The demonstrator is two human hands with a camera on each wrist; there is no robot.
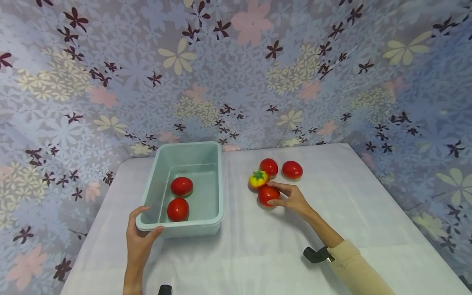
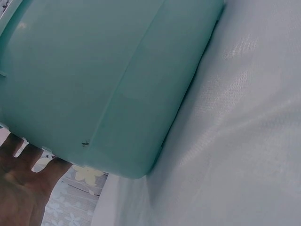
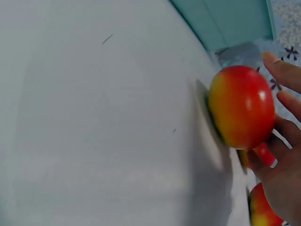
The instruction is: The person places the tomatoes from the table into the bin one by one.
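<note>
With twelve o'clock at the far edge of the tabletop, the person's left hand grips the bin at its seven o'clock corner, thumb over the near rim, probably to keep it from sliding. The right hand reaches in from four o'clock and pinches the held tomato, likely because neighbours crowd its far side. That tomato lies at three o'clock from the bin; whether it is slightly lifted cannot be told.

The yellow-topped tomato sits right against or beside it at eleven, the round tomato at twelve, the oval tomato between one and two. The bin's right wall stands between them and the far bin tomato and near bin tomato.
</note>
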